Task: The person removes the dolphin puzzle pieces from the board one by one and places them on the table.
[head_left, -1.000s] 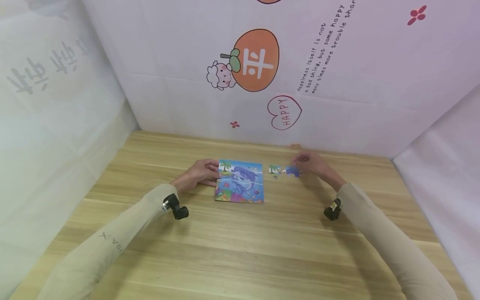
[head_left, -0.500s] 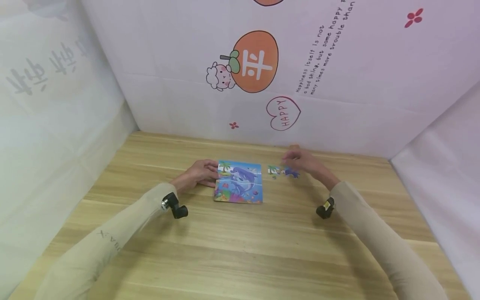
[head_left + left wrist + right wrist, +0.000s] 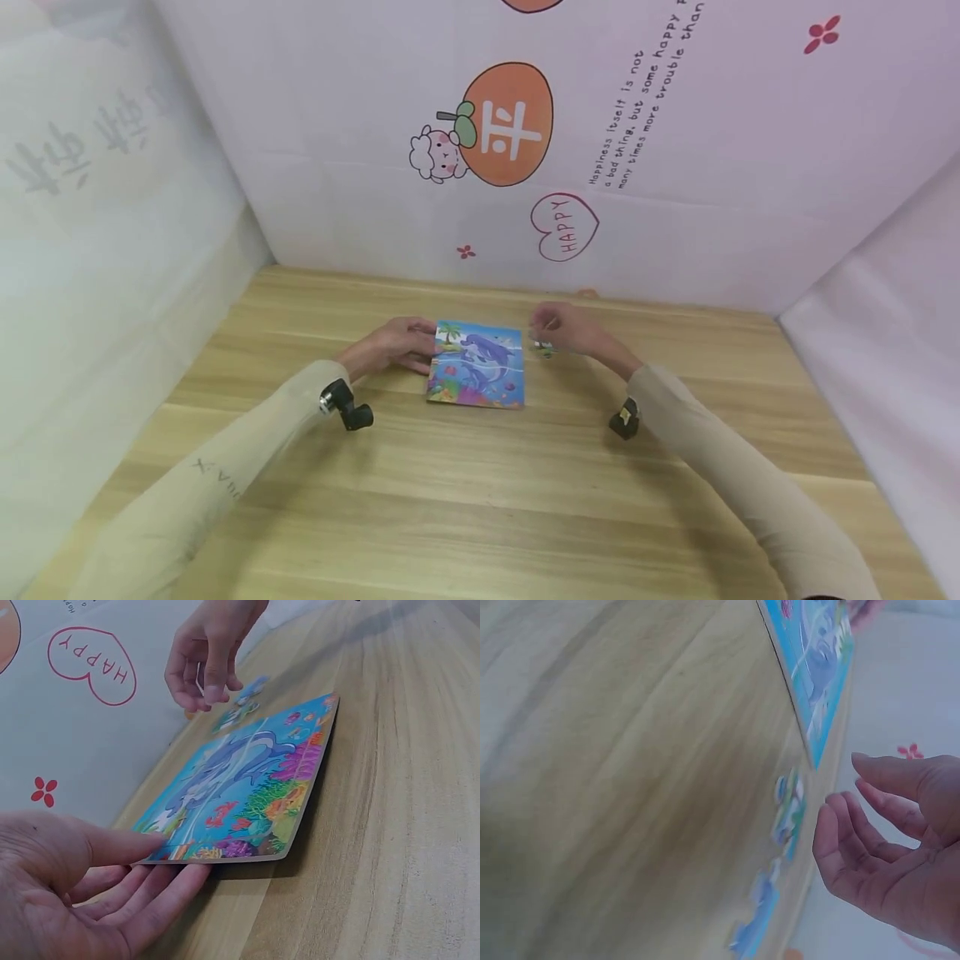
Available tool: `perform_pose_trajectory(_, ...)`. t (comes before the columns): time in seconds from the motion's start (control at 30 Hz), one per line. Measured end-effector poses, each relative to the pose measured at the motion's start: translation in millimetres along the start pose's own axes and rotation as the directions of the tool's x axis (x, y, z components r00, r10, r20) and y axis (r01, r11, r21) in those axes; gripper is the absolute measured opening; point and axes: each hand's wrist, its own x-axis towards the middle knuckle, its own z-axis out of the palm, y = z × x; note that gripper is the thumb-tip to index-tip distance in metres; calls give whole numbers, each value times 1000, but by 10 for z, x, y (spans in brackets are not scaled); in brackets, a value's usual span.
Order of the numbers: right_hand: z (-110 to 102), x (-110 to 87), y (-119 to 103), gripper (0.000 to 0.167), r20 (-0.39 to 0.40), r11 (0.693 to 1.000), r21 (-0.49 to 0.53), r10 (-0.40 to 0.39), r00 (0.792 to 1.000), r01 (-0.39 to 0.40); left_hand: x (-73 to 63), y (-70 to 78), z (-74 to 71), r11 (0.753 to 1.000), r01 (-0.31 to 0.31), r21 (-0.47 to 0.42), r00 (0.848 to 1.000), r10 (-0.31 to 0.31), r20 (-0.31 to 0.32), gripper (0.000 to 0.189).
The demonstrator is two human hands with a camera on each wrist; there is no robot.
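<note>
A flat jigsaw puzzle (image 3: 480,367) with dolphins, coral and a palm tree stands slightly raised from the table at its left edge. My left hand (image 3: 397,343) grips that edge, thumb on the picture and fingers underneath, as the left wrist view shows. Beyond the puzzle's right side, my right hand (image 3: 572,329) hovers with loosely bent fingers and nothing between them. Below it lie two loose jigsaw pieces, one with green and white (image 3: 789,814) and one blue (image 3: 757,915). In the head view the right hand covers most of them.
Under everything is a light wood table (image 3: 465,492). A white printed cloth (image 3: 360,192) rises along its back edge, and a pale cloth (image 3: 112,208) hangs at the left.
My right hand has moved left, from over the blue piece to beside the puzzle's upper right corner, and now hides the pieces more. The left hand keeps its grip.
</note>
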Motion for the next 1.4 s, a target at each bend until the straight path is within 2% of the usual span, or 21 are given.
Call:
perform_pose_trajectory(0.27, 103, 148, -263, 35, 18, 997, -60, -43, 999, 44, 23, 14, 29, 999, -31, 20, 999, 31, 14, 71)
perform_pose_trajectory(0.4, 185, 204, -308, 38, 59, 996, -82, -42, 997, 46, 25, -12, 44, 998, -50, 23, 999, 50, 11, 70)
perform_pose_trajectory(0.57, 279, 247, -344, 46, 94, 983, -164, -67, 993, 82, 25, -52, 46, 997, -65, 29, 998, 65, 4, 69)
perform_pose_trajectory(0.8, 365, 260, -337, 57, 135, 970, -241, 15, 991, 18, 32, -105, 40, 996, -82, 36, 997, 81, 5, 69)
perform_pose_trajectory(1.0, 387, 262, -338, 53, 148, 969, -247, 16, 989, 21, 30, -130, 36, 997, -72, 18, 997, 72, -1, 70)
perform_pose_trajectory(1.17, 372, 283, -365, 50, 190, 971, -239, 27, 981, 19, 27, -132, 36, 997, -65, 34, 998, 65, -4, 72)
perform_pose_trajectory(1.4, 358, 293, -299, 33, 177, 957, -288, 22, 984, 30, 61, -93, 55, 997, -65, 45, 998, 65, -8, 72)
